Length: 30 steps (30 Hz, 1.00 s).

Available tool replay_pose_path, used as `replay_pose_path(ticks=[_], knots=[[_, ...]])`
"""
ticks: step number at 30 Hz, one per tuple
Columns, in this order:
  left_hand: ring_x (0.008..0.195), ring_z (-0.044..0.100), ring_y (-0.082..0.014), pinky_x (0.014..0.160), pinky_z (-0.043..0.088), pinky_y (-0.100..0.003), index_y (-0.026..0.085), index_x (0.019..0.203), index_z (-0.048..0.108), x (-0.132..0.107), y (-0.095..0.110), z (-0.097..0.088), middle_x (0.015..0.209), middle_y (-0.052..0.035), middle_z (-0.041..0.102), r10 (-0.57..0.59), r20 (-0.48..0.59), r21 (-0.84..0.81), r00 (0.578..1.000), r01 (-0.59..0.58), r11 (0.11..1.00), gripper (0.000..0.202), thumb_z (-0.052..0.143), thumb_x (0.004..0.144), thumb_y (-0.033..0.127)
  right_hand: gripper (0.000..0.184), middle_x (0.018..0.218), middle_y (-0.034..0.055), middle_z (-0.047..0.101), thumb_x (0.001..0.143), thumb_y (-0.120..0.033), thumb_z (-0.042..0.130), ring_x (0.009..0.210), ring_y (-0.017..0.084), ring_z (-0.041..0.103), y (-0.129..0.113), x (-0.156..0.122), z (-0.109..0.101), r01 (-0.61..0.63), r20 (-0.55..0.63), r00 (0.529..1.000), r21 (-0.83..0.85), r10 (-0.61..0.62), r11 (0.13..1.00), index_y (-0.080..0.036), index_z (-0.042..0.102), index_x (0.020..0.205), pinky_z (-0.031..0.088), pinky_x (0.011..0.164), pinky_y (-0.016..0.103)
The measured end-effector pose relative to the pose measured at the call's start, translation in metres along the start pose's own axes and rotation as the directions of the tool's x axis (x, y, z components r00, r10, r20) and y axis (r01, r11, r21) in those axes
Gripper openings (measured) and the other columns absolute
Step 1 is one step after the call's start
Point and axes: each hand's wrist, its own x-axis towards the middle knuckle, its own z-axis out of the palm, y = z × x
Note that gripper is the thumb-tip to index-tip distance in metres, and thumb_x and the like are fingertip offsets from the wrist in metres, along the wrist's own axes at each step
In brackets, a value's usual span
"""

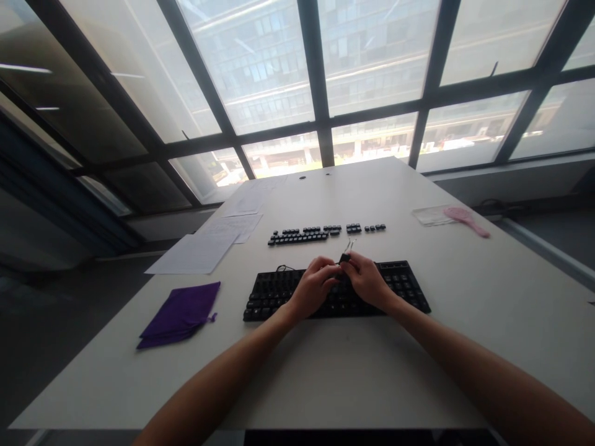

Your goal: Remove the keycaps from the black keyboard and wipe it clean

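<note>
My left hand (315, 282) and my right hand (365, 280) meet above the middle of a black keyboard (274, 294). Between their fingertips is a small keycap puller (344, 257), its thin wire prongs pointing up and away from me. My right thumb and fingers pinch it. The left fingertips are closed against its lower end; whether a loose keycap is also held there, I cannot tell. Both hands hide the keyboard's centre. Behind it, loose black keycaps (302, 238) stand in rows, with smaller groups (353, 228) to their right.
A folded purple pouch (181, 313) lies left of the keyboard. White paper sheets (195, 253) are spread farther back on the left. At the right, a pink hairbrush-shaped object (465, 218) rests partly on a clear wrapper (427, 215). Windows line the white table's (362, 192) far end.
</note>
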Motion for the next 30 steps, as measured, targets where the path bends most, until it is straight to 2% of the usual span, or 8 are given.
replay_pose_path(ticks=[5,8,10,12,14,17,23,30], knots=[[0.075,0.058,-0.0143,0.069,0.051,-0.027,0.021,0.096,0.067,0.009,0.006,-0.014,0.098,-0.0047,0.063,-0.130,-0.036,-0.081,0.991,0.126,0.989,0.010,0.067,0.087,0.024,0.020,0.070,0.0013,0.068,0.094,-0.031,0.052,0.065,0.018,0.062,0.003,0.003,0.000,-0.047,-0.025,0.998,0.069,0.049,0.996,-0.020,0.057,0.077,0.045,0.066,0.029],[0.074,0.059,-0.0139,0.066,0.050,-0.026,0.020,0.096,0.068,0.026,-0.007,-0.022,0.097,-0.0045,0.066,-0.182,-0.071,-0.047,0.981,0.179,0.983,0.012,0.067,0.084,0.021,0.021,0.071,0.0023,0.069,0.094,-0.032,0.052,0.065,0.018,0.063,0.007,0.005,0.000,-0.068,-0.064,0.995,0.086,0.073,0.994,-0.020,0.058,0.078,0.046,0.065,0.029],[0.073,0.060,-0.0146,0.067,0.050,-0.027,0.020,0.093,0.070,0.042,-0.024,-0.023,0.091,-0.0034,0.069,-0.203,-0.061,0.042,0.977,0.206,0.978,0.012,0.067,0.081,0.020,0.021,0.071,0.0027,0.069,0.094,-0.033,0.053,0.066,0.018,0.063,0.008,0.005,0.000,-0.068,-0.078,0.994,0.071,0.073,0.995,-0.020,0.060,0.078,0.046,0.066,0.030],[0.073,0.061,-0.0154,0.071,0.051,-0.028,0.020,0.089,0.072,0.058,-0.045,-0.020,0.086,-0.0024,0.071,-0.217,-0.002,0.172,0.976,0.215,0.961,0.011,0.070,0.079,0.019,0.022,0.071,0.0027,0.069,0.093,-0.032,0.053,0.066,0.018,0.062,0.009,0.005,0.001,-0.062,-0.081,0.995,0.054,0.066,0.997,-0.020,0.061,0.078,0.046,0.066,0.030],[0.075,0.063,-0.0162,0.076,0.051,-0.030,0.020,0.088,0.074,0.072,-0.064,-0.014,0.087,-0.0019,0.073,-0.220,0.087,0.292,0.972,0.186,0.938,0.010,0.071,0.078,0.019,0.022,0.071,0.0025,0.069,0.093,-0.032,0.052,0.066,0.018,0.062,0.009,0.005,0.001,-0.057,-0.077,0.995,0.050,0.061,0.997,-0.020,0.061,0.077,0.045,0.065,0.029],[0.083,0.064,-0.0202,0.083,0.051,-0.033,0.021,0.086,0.075,0.085,-0.082,-0.003,0.085,-0.0020,0.074,-0.211,0.142,0.361,0.967,0.148,0.921,0.010,0.072,0.077,0.018,0.022,0.071,0.0023,0.069,0.093,-0.031,0.052,0.065,0.018,0.061,0.009,0.004,0.000,-0.057,-0.071,0.996,0.046,0.060,0.997,-0.019,0.061,0.076,0.044,0.064,0.029],[0.095,0.059,-0.0248,0.092,0.047,-0.039,0.023,0.089,0.079,0.100,-0.095,0.010,0.093,-0.0054,0.071,-0.182,0.155,0.432,0.971,0.099,0.896,0.012,0.070,0.081,0.019,0.023,0.071,0.0020,0.068,0.093,-0.031,0.053,0.063,0.017,0.059,0.009,0.004,0.000,-0.074,-0.066,0.995,0.031,0.076,0.997,-0.019,0.062,0.075,0.041,0.062,0.029],[0.100,0.052,-0.0278,0.089,0.048,-0.040,0.023,0.089,0.080,0.112,-0.103,0.011,0.098,-0.0085,0.064,-0.201,0.111,0.495,0.973,0.121,0.860,0.011,0.071,0.083,0.021,0.023,0.070,0.0019,0.068,0.093,-0.030,0.053,0.064,0.017,0.059,0.009,0.004,0.000,-0.082,-0.053,0.995,0.028,0.084,0.996,-0.019,0.061,0.074,0.041,0.063,0.029]])
